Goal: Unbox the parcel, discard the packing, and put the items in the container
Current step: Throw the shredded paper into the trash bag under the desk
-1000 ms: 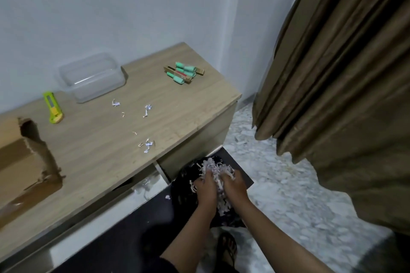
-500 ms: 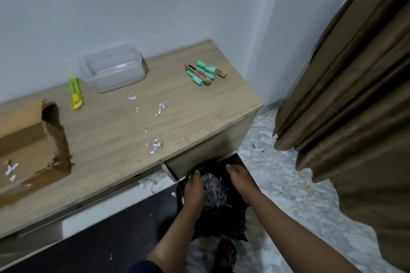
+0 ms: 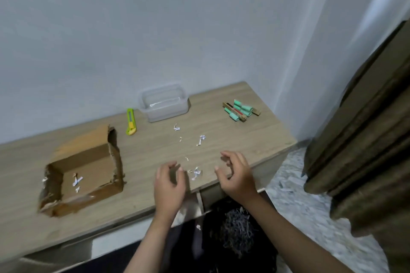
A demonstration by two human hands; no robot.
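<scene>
The opened cardboard parcel (image 3: 84, 175) lies on the left of the table (image 3: 155, 146) with its torn top facing up, so what is left inside can be seen and reached: three or so stray paper shreds on its floor and no items that I can make out. The items (image 3: 240, 110) lie in one small heap near the table's far right corner, well apart from the box, probably set aside there so the packing could be cleared first; I count about four mint-green rolls across two flat wooden-looking sticks, though the pile overlaps and the count is uncertain. One clear plastic container (image 3: 164, 104) stands open and empty against the wall, between the heap and the one green-and-yellow box cutter (image 3: 131, 122), which rests just left of it. Roughly six small clusters of white shreds (image 3: 196, 172) dot the table between container and front edge. Both hands hover over that edge, either side of the nearest cluster: the left hand (image 3: 169, 184) and the right hand (image 3: 236, 175) each show a loose, half-curled grip holding nothing, fingers bent as if to pinch up scraps. Below the table, one black bin bag (image 3: 239, 239) holds a mound of shredded paper, placed where scraps can be dropped straight off the edge.
</scene>
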